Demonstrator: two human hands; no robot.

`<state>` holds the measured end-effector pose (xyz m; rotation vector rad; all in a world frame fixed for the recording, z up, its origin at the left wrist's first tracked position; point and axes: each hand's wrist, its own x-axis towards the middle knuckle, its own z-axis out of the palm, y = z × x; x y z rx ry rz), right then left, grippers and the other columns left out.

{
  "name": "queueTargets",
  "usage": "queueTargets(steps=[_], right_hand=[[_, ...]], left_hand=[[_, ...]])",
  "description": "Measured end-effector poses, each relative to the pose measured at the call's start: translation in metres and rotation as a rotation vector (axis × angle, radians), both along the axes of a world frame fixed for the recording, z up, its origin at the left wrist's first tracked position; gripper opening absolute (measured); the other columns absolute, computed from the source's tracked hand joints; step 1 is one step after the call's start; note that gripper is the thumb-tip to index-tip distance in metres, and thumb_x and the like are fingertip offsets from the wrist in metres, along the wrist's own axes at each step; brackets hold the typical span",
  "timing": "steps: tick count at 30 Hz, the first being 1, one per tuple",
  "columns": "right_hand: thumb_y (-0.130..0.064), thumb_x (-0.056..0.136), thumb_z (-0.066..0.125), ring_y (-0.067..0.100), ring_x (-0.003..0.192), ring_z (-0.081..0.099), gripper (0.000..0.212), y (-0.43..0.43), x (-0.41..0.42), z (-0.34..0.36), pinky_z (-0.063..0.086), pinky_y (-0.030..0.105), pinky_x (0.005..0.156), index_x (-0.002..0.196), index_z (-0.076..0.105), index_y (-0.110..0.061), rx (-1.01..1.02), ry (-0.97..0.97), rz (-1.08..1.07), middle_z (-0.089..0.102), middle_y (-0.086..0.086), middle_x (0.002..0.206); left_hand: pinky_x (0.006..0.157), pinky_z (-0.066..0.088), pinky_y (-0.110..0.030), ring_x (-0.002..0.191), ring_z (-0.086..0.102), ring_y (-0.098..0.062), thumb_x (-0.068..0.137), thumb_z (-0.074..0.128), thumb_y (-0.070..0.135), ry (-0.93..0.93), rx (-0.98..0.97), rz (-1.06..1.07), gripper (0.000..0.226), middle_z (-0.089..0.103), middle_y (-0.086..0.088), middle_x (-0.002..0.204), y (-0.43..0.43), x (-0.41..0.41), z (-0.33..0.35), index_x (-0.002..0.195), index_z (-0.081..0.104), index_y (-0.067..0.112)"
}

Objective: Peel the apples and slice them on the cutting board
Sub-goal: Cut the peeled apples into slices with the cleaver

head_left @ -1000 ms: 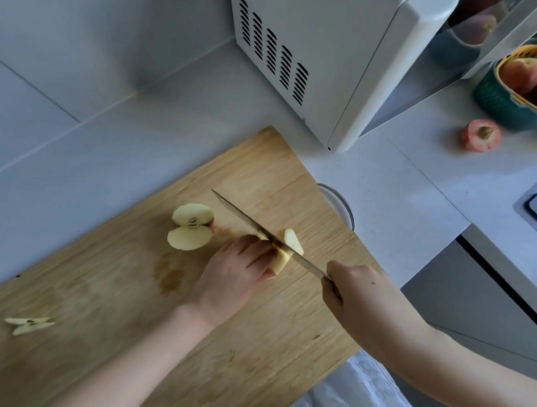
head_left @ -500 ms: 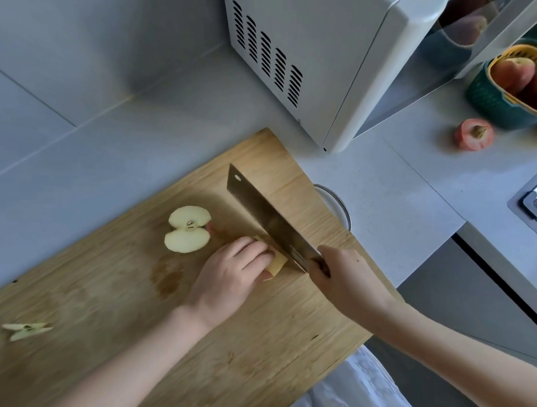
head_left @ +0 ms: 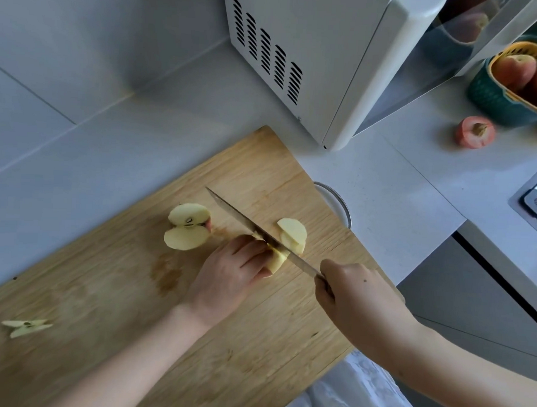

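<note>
On the wooden cutting board (head_left: 112, 295) my left hand (head_left: 231, 272) holds down a peeled apple piece (head_left: 276, 260) with curled fingers. My right hand (head_left: 352, 294) grips the handle of a cleaver (head_left: 254, 230), whose blade stands edge-down in that piece. Two cut slices (head_left: 293, 234) lean just right of the blade. A peeled apple half (head_left: 187, 226) with its core showing lies to the left. A thin core scrap (head_left: 25, 327) lies at the board's near left.
A white microwave (head_left: 312, 58) stands behind the board. At the far right a green and yellow basket (head_left: 505, 99) holds red apples, with one loose red apple (head_left: 475, 131) on the counter (head_left: 382, 207) beside it. The counter edge drops off at the right.
The cleaver was lifted and tilted flat half a second ago; now it is down, edge-on, through the piece. A second slice leans right of the blade.
</note>
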<state>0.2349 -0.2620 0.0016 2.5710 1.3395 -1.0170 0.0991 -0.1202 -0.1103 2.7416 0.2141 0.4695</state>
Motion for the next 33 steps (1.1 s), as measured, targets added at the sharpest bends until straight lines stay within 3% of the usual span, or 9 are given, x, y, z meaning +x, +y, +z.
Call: queueTargets(steps=[4, 9, 15, 19, 23, 26, 30, 33], right_hand=[[-0.020, 0.099, 0.032, 0.012, 0.048, 0.027, 0.038, 0.010, -0.002, -0.021, 0.021, 0.023, 0.044, 0.064, 0.020, -0.019, 0.027, 0.041, -0.004, 0.032, -0.002, 0.060], [-0.018, 0.097, 0.035, 0.014, 0.050, 0.032, 0.036, 0.017, -0.004, -0.044, 0.025, 0.025, 0.045, 0.064, 0.022, -0.018, 0.067, 0.058, -0.039, 0.037, -0.001, 0.061], [-0.021, 0.095, 0.042, 0.016, 0.054, 0.040, 0.027, 0.015, 0.013, -0.050, 0.034, 0.030, 0.053, 0.077, 0.053, -0.004, 0.129, 0.217, -0.209, 0.047, 0.002, 0.063], [-0.022, 0.097, 0.039, 0.013, 0.049, 0.032, 0.033, 0.007, 0.008, -0.037, 0.027, 0.022, 0.047, 0.065, 0.038, -0.013, 0.165, 0.125, -0.150, 0.038, -0.002, 0.057], [-0.029, 0.099, 0.032, 0.013, 0.048, 0.027, 0.038, -0.003, -0.001, -0.006, 0.019, 0.022, 0.040, 0.064, 0.022, -0.020, 0.096, -0.020, -0.046, 0.033, -0.003, 0.057], [-0.029, 0.100, 0.028, 0.011, 0.048, 0.027, 0.038, -0.004, -0.005, 0.001, 0.018, 0.021, 0.040, 0.064, 0.020, -0.021, 0.058, -0.037, -0.010, 0.033, -0.003, 0.060], [-0.025, 0.099, 0.031, 0.012, 0.049, 0.026, 0.036, -0.004, -0.005, -0.005, 0.019, 0.022, 0.043, 0.064, 0.023, -0.019, 0.054, -0.010, -0.031, 0.034, -0.003, 0.060], [-0.020, 0.099, 0.033, 0.012, 0.049, 0.028, 0.035, 0.000, -0.005, -0.013, 0.023, 0.023, 0.046, 0.064, 0.026, -0.018, 0.046, 0.023, -0.043, 0.035, -0.002, 0.060]], left_hand=[[0.079, 0.048, -0.033, 0.095, 0.054, -0.021, 0.085, 0.058, 0.024, 0.009, -0.005, 0.014, 0.024, 0.070, -0.007, 0.097, 0.000, -0.001, -0.001, 0.096, 0.072, 0.007], [0.080, 0.052, -0.032, 0.097, 0.054, -0.021, 0.087, 0.057, 0.023, 0.036, -0.053, 0.021, 0.023, 0.069, -0.007, 0.098, -0.001, -0.003, 0.002, 0.093, 0.073, 0.006], [0.083, 0.054, -0.032, 0.101, 0.053, -0.020, 0.084, 0.055, 0.016, 0.016, -0.075, 0.032, 0.024, 0.069, -0.009, 0.100, -0.004, -0.003, 0.005, 0.094, 0.074, 0.004], [0.084, 0.051, -0.029, 0.098, 0.052, -0.020, 0.080, 0.064, 0.014, -0.019, -0.029, 0.045, 0.016, 0.070, -0.009, 0.096, -0.005, -0.002, 0.004, 0.089, 0.074, 0.005], [0.084, 0.045, -0.030, 0.093, 0.050, -0.020, 0.082, 0.057, 0.020, -0.024, 0.065, 0.041, 0.021, 0.070, -0.010, 0.092, -0.005, 0.000, -0.001, 0.087, 0.071, 0.005], [0.076, 0.047, -0.031, 0.092, 0.051, -0.021, 0.081, 0.057, 0.022, -0.016, 0.073, 0.045, 0.022, 0.069, -0.010, 0.092, -0.005, 0.000, -0.002, 0.088, 0.069, 0.006], [0.077, 0.049, -0.032, 0.093, 0.053, -0.021, 0.083, 0.057, 0.021, -0.023, 0.007, 0.038, 0.018, 0.068, -0.008, 0.093, -0.005, -0.001, -0.002, 0.096, 0.061, 0.011], [0.079, 0.048, -0.030, 0.094, 0.053, -0.020, 0.082, 0.059, 0.020, -0.013, -0.005, 0.047, 0.020, 0.069, -0.008, 0.094, -0.005, -0.001, -0.001, 0.091, 0.071, 0.007]])
